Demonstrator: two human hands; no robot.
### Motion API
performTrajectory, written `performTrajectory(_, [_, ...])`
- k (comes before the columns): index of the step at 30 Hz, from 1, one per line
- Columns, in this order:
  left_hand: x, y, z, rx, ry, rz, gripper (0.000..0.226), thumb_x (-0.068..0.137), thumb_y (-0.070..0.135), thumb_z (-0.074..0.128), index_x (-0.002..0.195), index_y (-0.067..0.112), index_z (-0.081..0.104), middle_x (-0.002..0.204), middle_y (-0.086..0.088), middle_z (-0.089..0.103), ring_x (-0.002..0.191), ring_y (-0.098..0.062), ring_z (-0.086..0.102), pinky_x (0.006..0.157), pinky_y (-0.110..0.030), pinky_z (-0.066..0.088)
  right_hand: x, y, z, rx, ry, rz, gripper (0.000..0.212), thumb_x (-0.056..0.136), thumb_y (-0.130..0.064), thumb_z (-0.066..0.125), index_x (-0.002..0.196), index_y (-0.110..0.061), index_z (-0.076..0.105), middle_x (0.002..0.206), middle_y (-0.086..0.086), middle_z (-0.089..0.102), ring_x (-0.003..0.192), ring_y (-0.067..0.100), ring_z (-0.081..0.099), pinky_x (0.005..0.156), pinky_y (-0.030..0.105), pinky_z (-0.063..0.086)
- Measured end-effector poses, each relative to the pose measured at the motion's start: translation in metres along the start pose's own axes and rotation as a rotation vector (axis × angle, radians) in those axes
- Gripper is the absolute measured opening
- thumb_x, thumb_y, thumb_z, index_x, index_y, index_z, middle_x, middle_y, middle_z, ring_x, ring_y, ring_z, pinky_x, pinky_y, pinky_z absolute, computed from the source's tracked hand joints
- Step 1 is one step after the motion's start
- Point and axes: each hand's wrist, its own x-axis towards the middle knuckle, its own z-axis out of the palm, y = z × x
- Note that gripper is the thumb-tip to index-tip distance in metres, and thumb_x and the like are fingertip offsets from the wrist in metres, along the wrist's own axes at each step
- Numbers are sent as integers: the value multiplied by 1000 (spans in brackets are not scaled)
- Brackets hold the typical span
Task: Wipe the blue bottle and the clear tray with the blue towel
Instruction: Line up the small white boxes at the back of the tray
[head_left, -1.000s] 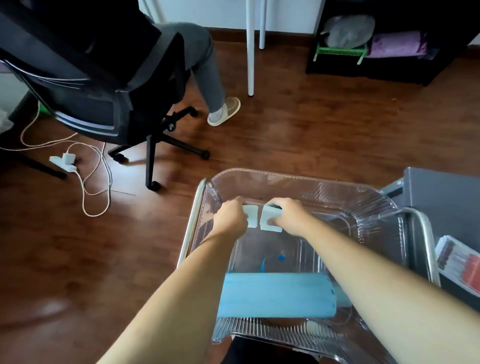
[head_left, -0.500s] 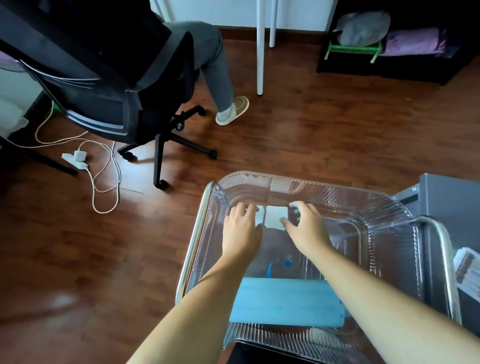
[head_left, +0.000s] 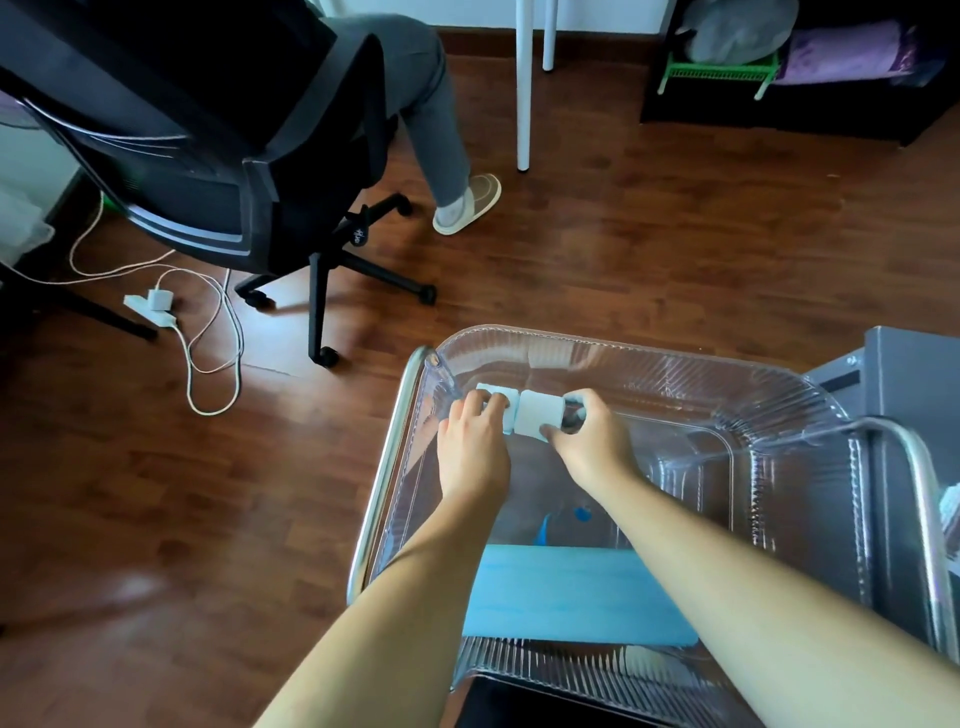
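1. Far to my left, a black mesh office chair (head_left: 208, 156) stood on the brown wooden floor (head_left: 623, 249) with someone seated in it. A white cable (head_left: 208, 364) looped beside its wheels. None of that belonged to my job.
2. My left hand (head_left: 475, 447) reached into the far left corner of the clear ribbed plastic tray (head_left: 727, 379). Its fingers lay nearly straight and pressed on the left part of the pale blue folded towel (head_left: 537, 421) rather than gripping it.
3. The towel showed as two pale squares side by side, close against the tray's far wall and near the chrome tube frame (head_left: 387, 467) that carried the tray.
4. My right hand (head_left: 589, 441) pinched the right square, with the thumb at its near edge and the fingers curled over its far edge.
5. A bright blue oblong thing (head_left: 571, 592) lay across the near end of the tray between my forearms. I could not tell whether it sat in the tray or under it, nor whether it was the blue bottle.
6. A grey metal box (head_left: 909, 389) stood just beyond the tray's right side.
7. I judged that I was on the tray step, working the far left corner. Nothing showed which parts were already clean. The rest of the tray and the bottle appeared to be left to do.
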Motion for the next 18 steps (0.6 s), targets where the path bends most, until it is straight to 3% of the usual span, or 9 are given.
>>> performTrajectory(8, [1, -2, -1, -35, 4, -15, 47, 80, -9, 54, 122, 12, 58, 121, -9, 58, 105, -29, 48, 77, -38, 45, 1, -2, 7, -21, 29, -76, 35, 82, -13, 70, 114, -21, 57, 106, 2, 67, 84, 17, 58, 68, 26, 42])
performTrajectory(13, [3, -2, -2, -55, 11, -36, 46, 84, -5, 53, 127, 13, 55, 127, -7, 55, 112, -27, 45, 81, -39, 46, 3, -5, 12, -36, 46, -81, 38, 83, -14, 70, 117, -20, 56, 110, 3, 66, 85, 17, 55, 72, 29, 46])
performTrajectory(18, [2, -1, -9, -57, -8, -4, 49, 84, -5, 52, 130, 12, 53, 130, -8, 54, 116, -28, 45, 89, -37, 42, -1, -5, 4, -57, 37, -90, 45, 82, -18, 72, 124, -19, 54, 100, -1, 62, 89, 20, 57, 70, 27, 39])
